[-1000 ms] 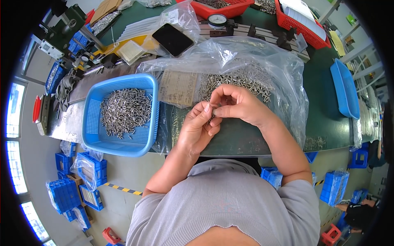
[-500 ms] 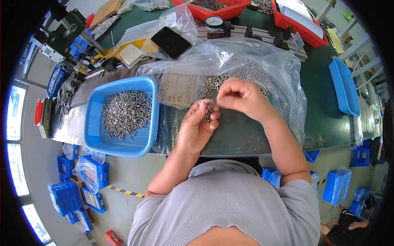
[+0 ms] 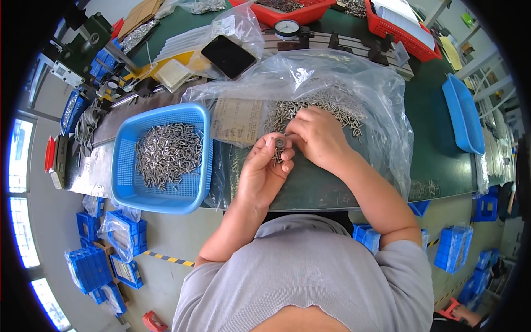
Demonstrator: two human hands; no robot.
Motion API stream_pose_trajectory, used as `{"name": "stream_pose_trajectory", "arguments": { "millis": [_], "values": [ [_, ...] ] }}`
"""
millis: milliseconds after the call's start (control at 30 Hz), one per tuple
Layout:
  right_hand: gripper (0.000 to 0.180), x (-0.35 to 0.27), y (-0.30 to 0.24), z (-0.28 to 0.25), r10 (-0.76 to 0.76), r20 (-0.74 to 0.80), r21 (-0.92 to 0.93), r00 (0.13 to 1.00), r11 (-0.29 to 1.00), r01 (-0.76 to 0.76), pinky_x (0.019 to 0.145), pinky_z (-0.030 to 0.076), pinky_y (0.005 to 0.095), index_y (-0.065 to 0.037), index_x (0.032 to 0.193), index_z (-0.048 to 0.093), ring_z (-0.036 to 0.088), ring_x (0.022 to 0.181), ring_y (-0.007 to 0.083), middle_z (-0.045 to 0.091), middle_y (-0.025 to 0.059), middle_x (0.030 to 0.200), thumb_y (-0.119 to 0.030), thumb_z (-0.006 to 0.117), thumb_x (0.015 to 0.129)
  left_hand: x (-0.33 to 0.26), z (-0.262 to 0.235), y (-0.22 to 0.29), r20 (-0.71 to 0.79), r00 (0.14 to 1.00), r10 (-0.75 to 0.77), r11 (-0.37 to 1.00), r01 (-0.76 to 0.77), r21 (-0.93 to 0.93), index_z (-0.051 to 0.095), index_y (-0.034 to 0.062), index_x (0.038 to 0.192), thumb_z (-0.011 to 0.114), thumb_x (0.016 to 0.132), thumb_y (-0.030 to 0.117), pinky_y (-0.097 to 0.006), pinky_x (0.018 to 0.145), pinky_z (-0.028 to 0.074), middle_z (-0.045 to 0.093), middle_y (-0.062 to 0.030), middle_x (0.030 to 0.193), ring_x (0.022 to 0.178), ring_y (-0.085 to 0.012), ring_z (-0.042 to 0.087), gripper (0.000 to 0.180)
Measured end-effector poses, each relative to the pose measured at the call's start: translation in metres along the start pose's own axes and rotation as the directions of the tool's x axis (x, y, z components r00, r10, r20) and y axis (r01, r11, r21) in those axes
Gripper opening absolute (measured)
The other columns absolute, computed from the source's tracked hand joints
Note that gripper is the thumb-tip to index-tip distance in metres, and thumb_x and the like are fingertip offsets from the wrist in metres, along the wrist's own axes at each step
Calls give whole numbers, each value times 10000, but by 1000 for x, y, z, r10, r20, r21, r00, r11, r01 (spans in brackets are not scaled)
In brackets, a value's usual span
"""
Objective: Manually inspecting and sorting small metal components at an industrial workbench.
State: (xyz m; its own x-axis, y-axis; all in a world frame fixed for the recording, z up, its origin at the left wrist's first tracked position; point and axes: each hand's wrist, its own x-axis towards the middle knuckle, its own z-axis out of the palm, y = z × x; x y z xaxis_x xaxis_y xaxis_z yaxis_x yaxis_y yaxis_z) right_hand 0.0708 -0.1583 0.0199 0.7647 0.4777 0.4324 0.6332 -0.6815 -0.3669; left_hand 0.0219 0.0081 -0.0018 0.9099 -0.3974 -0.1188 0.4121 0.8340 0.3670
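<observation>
Head view puts a small round metal piece [image 3: 280,143] at the centre of what I see, pinched at the fingertips of the left hand [image 3: 266,169], with a few thin metal pins [image 3: 276,156] bunched under it in the same narrow grip. My right hand [image 3: 316,134] sits just beside it, fingers curled and touching the left fingertips; whether its grip has closed on anything of its own I cannot tell. Both hands hover over a clear plastic bag [image 3: 376,94] spread open on the green surface [image 3: 431,149], and a heap of loose pins [image 3: 326,105] lies inside the bag just beyond the right hand. A brownish paper slip [image 3: 237,120] lies against the bag's left side. To the left of that stands a blue mesh basket [image 3: 191,196] with another pile of pins [image 3: 166,155] in it. Farther back I see a dark phone [image 3: 228,56], a dial gauge [image 3: 287,27] and two red baskets [image 3: 412,44] along the far edge, and a blue tray [image 3: 462,116] well off to the right.
</observation>
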Motion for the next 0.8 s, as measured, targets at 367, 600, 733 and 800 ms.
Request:
{"name": "stream_pose_trajectory", "arguments": {
  "millis": [367,600,733,800],
  "values": [
    [39,3,-9,-24,201,338,850,920,355,-390,699,465,206,-27,877,615,569,759,63,598,-4,821,-41,635,847,-1,4,0,-26,999,-29,999,29,19,561,45,999,555,929,202,-232,583,407,571,-51,889,725,-122,491,172],
    [75,2,-11,-22,178,380,852,907,315,-419,722,467,214,-21,890,614,565,796,70,571,-12,853,-14,647,823,-1,3,0,-17,999,-38,999,39,26,573,62,988,567,924,199,-226,560,399,578,-27,862,709,-117,495,152],
    [72,3,-14,-24,165,364,841,917,364,-400,694,442,208,-27,860,616,529,761,52,554,-24,850,-22,662,805,-1,5,0,-36,998,-45,999,46,26,582,67,973,578,918,194,-218,557,391,571,-19,853,705,-113,489,139],
    [75,5,-15,-25,164,364,828,917,394,-399,684,431,208,-30,847,616,513,749,45,551,-29,845,-33,672,796,-2,5,0,-43,998,-48,995,52,80,587,73,949,595,908,198,-216,547,378,561,-10,835,692,-108,479,132]
  ]
}}
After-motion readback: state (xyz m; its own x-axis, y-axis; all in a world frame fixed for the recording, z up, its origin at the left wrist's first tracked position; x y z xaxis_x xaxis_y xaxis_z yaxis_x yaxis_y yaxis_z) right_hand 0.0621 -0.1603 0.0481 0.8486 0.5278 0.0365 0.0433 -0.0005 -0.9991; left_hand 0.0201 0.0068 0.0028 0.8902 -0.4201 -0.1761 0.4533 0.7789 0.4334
